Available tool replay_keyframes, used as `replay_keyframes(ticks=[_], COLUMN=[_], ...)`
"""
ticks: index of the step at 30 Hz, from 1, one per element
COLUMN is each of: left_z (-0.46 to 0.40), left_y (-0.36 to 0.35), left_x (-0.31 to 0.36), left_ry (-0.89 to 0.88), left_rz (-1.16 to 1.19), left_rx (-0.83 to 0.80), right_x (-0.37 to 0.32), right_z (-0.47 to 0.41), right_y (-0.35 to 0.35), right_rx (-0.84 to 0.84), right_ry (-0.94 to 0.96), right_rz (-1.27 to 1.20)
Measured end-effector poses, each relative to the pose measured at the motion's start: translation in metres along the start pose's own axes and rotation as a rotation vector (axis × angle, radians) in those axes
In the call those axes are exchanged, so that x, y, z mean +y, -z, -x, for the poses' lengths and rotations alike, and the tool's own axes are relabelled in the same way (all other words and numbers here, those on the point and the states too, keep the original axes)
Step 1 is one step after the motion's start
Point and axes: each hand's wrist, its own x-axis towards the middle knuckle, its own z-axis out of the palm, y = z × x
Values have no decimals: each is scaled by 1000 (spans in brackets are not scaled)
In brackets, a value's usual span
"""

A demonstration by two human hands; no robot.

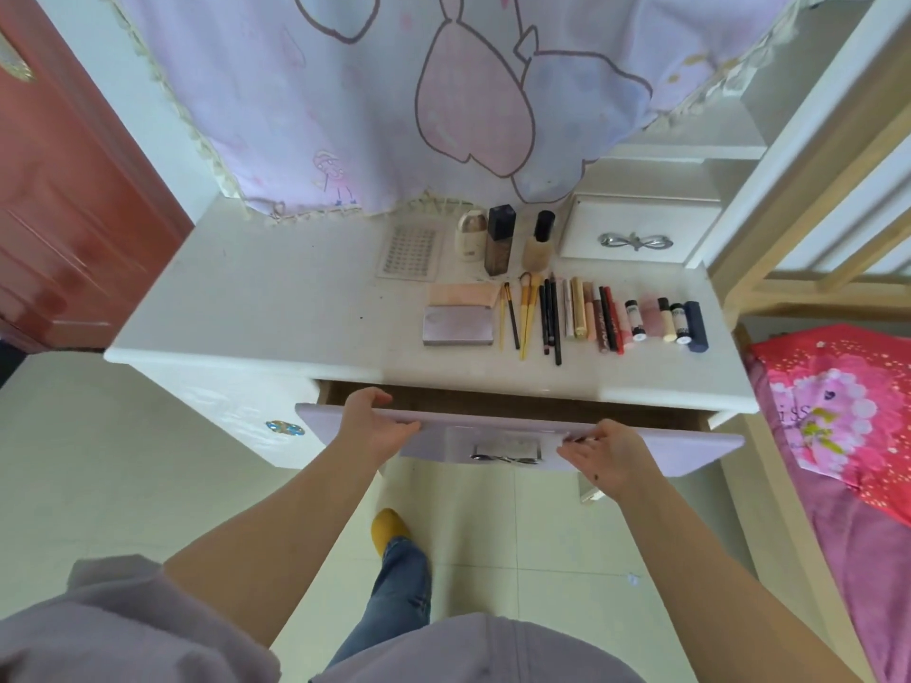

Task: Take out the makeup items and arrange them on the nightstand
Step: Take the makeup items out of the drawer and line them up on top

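head view is looking down on my two bare arms reaching to the drawer front (641,443) of the white nightstand (276,308). my left hand (374,426) is gripping the top edge of the drawer front, fingers curling over the edge into the drawer and thumb lying along the front face. my right hand (604,458) is gripping the same edge further right, fingers hooking over the top and the back of the hand facing me. the drawer is standing partly open, showing a strip of brown inside, and i cannot tell what is lying in it.

the makeup items are sitting on the nightstand top, toward its right half. three bottles (500,239) are standing upright at the back, near a white sheet of small dots (409,251). in front of them a silvery palette (458,326) is lying flat, touching a pale pink packet (463,294) behind it. to the right, brushes and pencils (532,313) are lying side by side, then a row of tubes and lipsticks (636,320), ending in a dark blue tube (695,325).

a small white drawer box (636,229) with a bow handle is sitting at the back right. a lilac printed curtain (394,91) is hanging behind the top.
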Motion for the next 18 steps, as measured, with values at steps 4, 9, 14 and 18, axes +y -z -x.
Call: replay_keyframes(ticks=[4,9,14,18], left_z=[3,-24,-17,-4], left_y=[-21,-20,-12,-14], left_x=[12,26,28,27], left_ry=[33,132,125,76], left_rz=[-89,22,-206,-674], left_rx=[20,-113,-280,-228], right_x=[-9,-22,-27,-41], right_z=[-13,-25,-25,-10], right_y=[-6,-14,-1,2], right_rx=[-10,-4,-10,73], right_ry=[22,35,30,102], right_rz=[36,118,436,999])
